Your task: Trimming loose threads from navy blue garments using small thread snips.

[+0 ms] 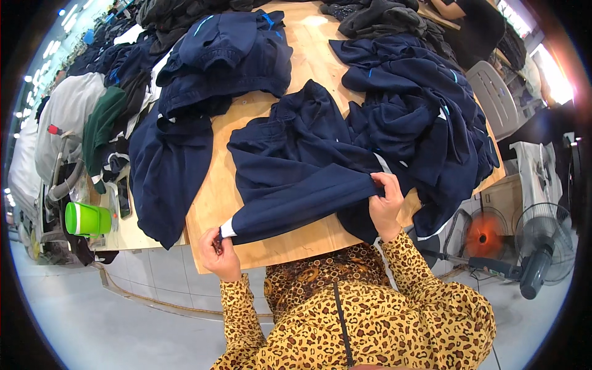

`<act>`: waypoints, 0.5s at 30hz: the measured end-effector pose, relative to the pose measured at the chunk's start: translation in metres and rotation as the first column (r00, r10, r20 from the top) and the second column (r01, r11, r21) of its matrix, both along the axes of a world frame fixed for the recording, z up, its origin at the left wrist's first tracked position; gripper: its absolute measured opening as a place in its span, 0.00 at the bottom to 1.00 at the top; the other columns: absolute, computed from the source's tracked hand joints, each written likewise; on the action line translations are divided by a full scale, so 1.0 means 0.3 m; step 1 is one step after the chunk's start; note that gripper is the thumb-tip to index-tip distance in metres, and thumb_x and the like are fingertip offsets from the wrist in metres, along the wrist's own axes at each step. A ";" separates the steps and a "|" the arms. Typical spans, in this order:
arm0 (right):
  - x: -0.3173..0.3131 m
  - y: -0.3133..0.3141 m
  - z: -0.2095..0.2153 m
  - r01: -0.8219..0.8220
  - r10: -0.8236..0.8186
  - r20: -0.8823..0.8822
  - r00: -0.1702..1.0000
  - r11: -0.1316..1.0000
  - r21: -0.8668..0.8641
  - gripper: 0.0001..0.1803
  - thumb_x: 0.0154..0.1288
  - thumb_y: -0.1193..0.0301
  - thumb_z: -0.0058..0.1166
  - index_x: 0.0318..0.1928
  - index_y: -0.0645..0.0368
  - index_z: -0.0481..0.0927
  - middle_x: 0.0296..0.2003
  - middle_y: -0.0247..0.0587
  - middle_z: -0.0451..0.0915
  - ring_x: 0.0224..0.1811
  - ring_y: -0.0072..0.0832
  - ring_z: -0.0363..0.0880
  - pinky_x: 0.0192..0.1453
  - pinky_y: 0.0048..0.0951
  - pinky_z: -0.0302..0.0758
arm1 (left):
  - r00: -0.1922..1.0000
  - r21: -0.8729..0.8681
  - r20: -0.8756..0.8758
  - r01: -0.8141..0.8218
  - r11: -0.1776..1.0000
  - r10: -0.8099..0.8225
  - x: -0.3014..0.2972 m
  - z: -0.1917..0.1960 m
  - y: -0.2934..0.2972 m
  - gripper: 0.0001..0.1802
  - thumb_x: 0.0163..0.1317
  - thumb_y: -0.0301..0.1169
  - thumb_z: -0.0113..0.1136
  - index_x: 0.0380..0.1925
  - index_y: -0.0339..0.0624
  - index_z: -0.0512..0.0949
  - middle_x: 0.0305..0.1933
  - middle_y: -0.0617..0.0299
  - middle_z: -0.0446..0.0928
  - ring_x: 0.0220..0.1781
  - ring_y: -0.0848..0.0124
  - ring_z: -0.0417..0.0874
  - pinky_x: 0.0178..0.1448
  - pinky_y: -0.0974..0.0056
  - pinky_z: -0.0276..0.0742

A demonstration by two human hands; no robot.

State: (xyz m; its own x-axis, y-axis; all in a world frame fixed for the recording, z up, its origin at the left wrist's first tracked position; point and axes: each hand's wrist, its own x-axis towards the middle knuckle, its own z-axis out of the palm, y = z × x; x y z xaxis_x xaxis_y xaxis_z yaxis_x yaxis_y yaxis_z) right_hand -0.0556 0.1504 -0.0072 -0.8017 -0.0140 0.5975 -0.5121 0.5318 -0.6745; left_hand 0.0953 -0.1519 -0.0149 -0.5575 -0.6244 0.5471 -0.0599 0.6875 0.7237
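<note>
Holding navy garment (296, 213) stretched btwn both hands, at near side of table (206, 209).
L hand (222, 259) lower, fingers curled tight on white-tipped end; R hand (386, 206) higher, thumb + fingertips pinching it.

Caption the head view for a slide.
Left-hand fingers and right-hand fingers hold a navy garment between them over a wooden table.

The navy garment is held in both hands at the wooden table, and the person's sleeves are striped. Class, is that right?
The sleeves are leopard-print, not striped, as the head view shows; the left hand and right hand hold the navy garment at the wooden table.
</note>
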 end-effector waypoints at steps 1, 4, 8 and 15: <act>0.003 0.001 -0.001 0.005 -0.005 0.026 1.000 1.000 -0.005 0.17 0.45 0.88 0.53 0.39 0.63 0.77 0.35 0.43 0.77 0.34 0.33 0.77 0.39 0.26 0.74 | 1.000 -0.002 0.003 -0.007 1.000 0.007 0.002 -0.001 0.002 0.14 0.49 0.14 0.60 0.38 0.38 0.77 0.38 0.59 0.77 0.30 0.72 0.75 0.31 0.72 0.69; 0.001 0.000 -0.010 0.007 -0.005 0.072 0.997 1.000 -0.028 0.12 0.50 0.84 0.57 0.38 0.64 0.77 0.33 0.41 0.77 0.33 0.30 0.77 0.40 0.25 0.73 | 0.999 -0.037 -0.023 0.033 0.999 -0.034 -0.002 0.008 0.019 0.14 0.47 0.14 0.60 0.35 0.39 0.76 0.38 0.60 0.76 0.29 0.73 0.73 0.30 0.72 0.68; -0.017 0.007 -0.007 0.066 -0.060 0.111 0.992 0.997 -0.051 0.13 0.48 0.86 0.53 0.37 0.63 0.77 0.32 0.40 0.77 0.32 0.30 0.77 0.38 0.24 0.73 | 0.998 -0.050 -0.051 0.022 0.999 -0.025 -0.003 0.007 0.034 0.14 0.46 0.13 0.60 0.32 0.41 0.75 0.34 0.60 0.73 0.27 0.74 0.71 0.27 0.72 0.67; -0.034 0.039 -0.042 0.107 -0.061 0.270 0.961 0.981 -0.161 0.09 0.52 0.83 0.55 0.37 0.64 0.76 0.29 0.36 0.76 0.30 0.23 0.74 0.36 0.22 0.71 | 0.995 -0.104 -0.071 0.058 0.993 -0.066 0.001 0.008 0.043 0.14 0.45 0.13 0.61 0.32 0.40 0.75 0.34 0.60 0.73 0.24 0.76 0.71 0.25 0.72 0.67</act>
State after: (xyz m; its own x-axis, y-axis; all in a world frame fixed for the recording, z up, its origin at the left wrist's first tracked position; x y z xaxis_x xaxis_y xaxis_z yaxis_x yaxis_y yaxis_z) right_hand -0.0658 0.1620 -0.0199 -0.9245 0.1447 0.3527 -0.2625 0.4293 -0.8642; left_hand 0.0955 -0.1389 -0.0126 -0.5486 -0.5292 0.6473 0.0365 0.7583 0.6509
